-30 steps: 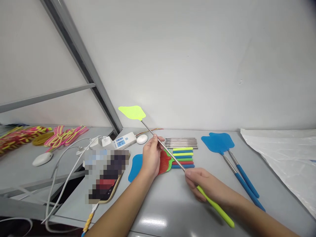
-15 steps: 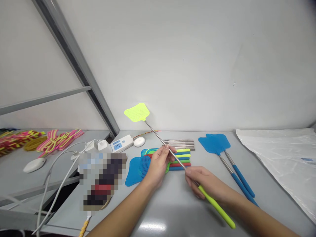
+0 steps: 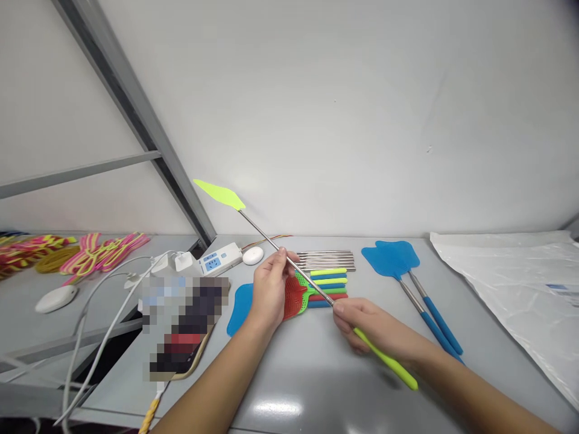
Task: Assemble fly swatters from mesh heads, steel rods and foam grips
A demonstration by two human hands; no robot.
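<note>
A yellow-green fly swatter (image 3: 222,195) with a thin metal rod slants across the middle, its head up to the left and seen nearly edge-on. Fingers of my left hand (image 3: 270,288) pinch the rod about halfway along. My right hand (image 3: 362,322) is closed around the lower rod, just where the green grip begins. Beneath my left hand lie several loose swatter heads, including a blue one (image 3: 239,307) and a red one (image 3: 294,296), partly hidden. Beside them are several coloured handles (image 3: 329,289). Behind these, several metal rods (image 3: 326,260) lie in a row.
Two blue fly swatters (image 3: 391,259) lie on the right of the grey table. A white plastic bag (image 3: 511,283) covers the far right. At left are a power strip (image 3: 221,260), a round white object (image 3: 253,255), a pixelated phone (image 3: 185,337), white cables and striped cords (image 3: 104,250).
The held swatter has turned about its rod, so its head now looks narrower, and the head has shifted left and slightly up. My left hand has slid farther up the rod.
</note>
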